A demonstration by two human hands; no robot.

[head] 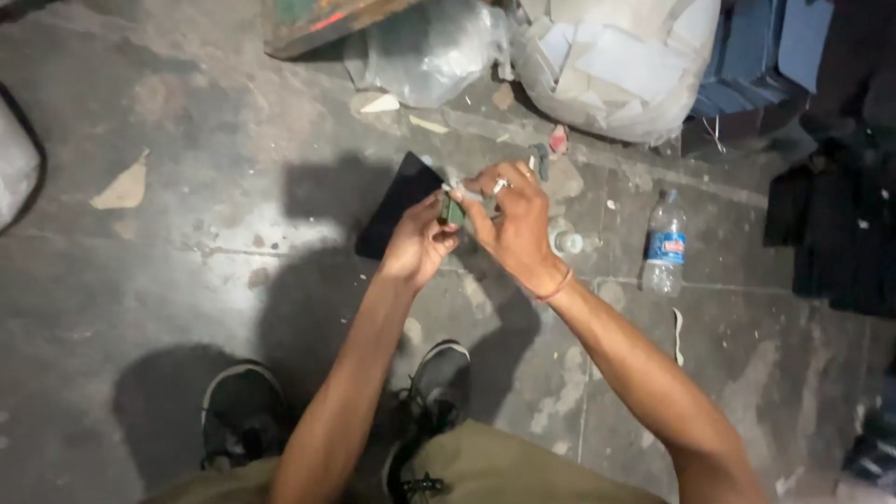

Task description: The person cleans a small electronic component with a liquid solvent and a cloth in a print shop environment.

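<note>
Above the stained grey concrete floor (140,299), near the middle of the view, the person's two bare hands meet over a small dark green block-like object (454,211). The left hand (417,245) has its fingers curled and pinched on the lower side of that small object, while the right hand (516,220), which wears a ring and a thin orange band at the wrist, closes its thumb and fingers on the object's upper end; what the object is made of is too small to tell. Just behind the hands a flat black rectangular panel (397,203) lies tilted on the floor, partly hidden by the left hand. To the right of the hands a clear plastic water bottle with a blue label (665,245) lies on the floor, well apart from them, and a small clear round jar (565,241) sits just beside the right wrist. Along the far edge of the floor stand a crumpled clear plastic bag (429,47) and a large bag stuffed with white sheet scraps (616,65). Toward the near edge the person's black shoes with white soles (241,411) rest flat on the concrete.
</note>
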